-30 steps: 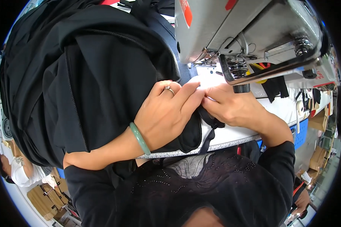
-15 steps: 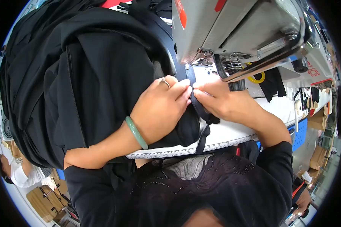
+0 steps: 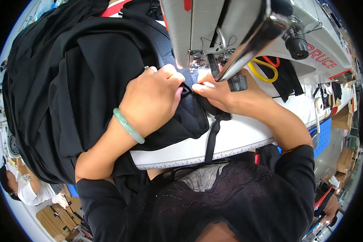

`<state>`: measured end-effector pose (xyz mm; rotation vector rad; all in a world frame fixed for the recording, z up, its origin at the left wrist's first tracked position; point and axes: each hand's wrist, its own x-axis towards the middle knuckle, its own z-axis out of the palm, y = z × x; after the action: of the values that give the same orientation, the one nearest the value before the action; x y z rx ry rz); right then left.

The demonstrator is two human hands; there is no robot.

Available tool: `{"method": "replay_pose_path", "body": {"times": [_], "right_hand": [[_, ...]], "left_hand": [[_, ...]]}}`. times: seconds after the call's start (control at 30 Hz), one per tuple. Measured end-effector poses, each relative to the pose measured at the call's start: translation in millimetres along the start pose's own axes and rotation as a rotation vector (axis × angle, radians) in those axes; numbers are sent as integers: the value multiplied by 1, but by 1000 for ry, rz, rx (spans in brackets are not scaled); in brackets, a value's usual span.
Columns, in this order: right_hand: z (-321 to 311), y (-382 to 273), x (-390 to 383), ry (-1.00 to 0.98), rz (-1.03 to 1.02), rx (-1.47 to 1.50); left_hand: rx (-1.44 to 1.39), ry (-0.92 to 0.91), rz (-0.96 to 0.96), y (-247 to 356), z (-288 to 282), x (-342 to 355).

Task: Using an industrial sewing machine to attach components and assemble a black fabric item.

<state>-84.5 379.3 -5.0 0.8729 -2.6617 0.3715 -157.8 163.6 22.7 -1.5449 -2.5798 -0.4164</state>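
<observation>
A large heap of black fabric (image 3: 105, 68), a garment or bag with zip seams, covers the left of the white sewing table. My left hand (image 3: 153, 94), with a ring and a green bangle, is closed on the edge of this fabric left of the needle area. Beside it, my right hand (image 3: 234, 92) pinches the edge of a black zipper (image 3: 205, 105), its fingertips partly hidden by the machine. The zipper's tail (image 3: 212, 139) hangs toward the table's near edge. Just beyond both hands is the sewing machine's needle area (image 3: 198, 60).
The grey sewing machine (image 3: 318, 48) fills the upper right, its chrome bar (image 3: 246, 44) over my right hand. Scissors with yellow handles (image 3: 266, 70) lie by black strips (image 3: 286, 82). A measuring tape (image 3: 230, 153) lines the near edge. People sit at lower left and lower right.
My left hand has shifted left and slightly away from me, parting from the right hand. The fabric edge between them has opened out, showing its fold. The view has shifted a little.
</observation>
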Motion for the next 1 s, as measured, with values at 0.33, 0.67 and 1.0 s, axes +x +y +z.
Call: {"method": "replay_pose_path", "body": {"times": [0.33,0.67,1.0], "right_hand": [[-12,-6,-10,-135,-111,69],[-16,-17,-13,-201,-151,205],[-14,-7,-11,11,-253,-122]], "left_hand": [[229,211,347,-4,18,12],[-5,-92,187,27,10,-26],[-112,37,232,18,20,-27]]}}
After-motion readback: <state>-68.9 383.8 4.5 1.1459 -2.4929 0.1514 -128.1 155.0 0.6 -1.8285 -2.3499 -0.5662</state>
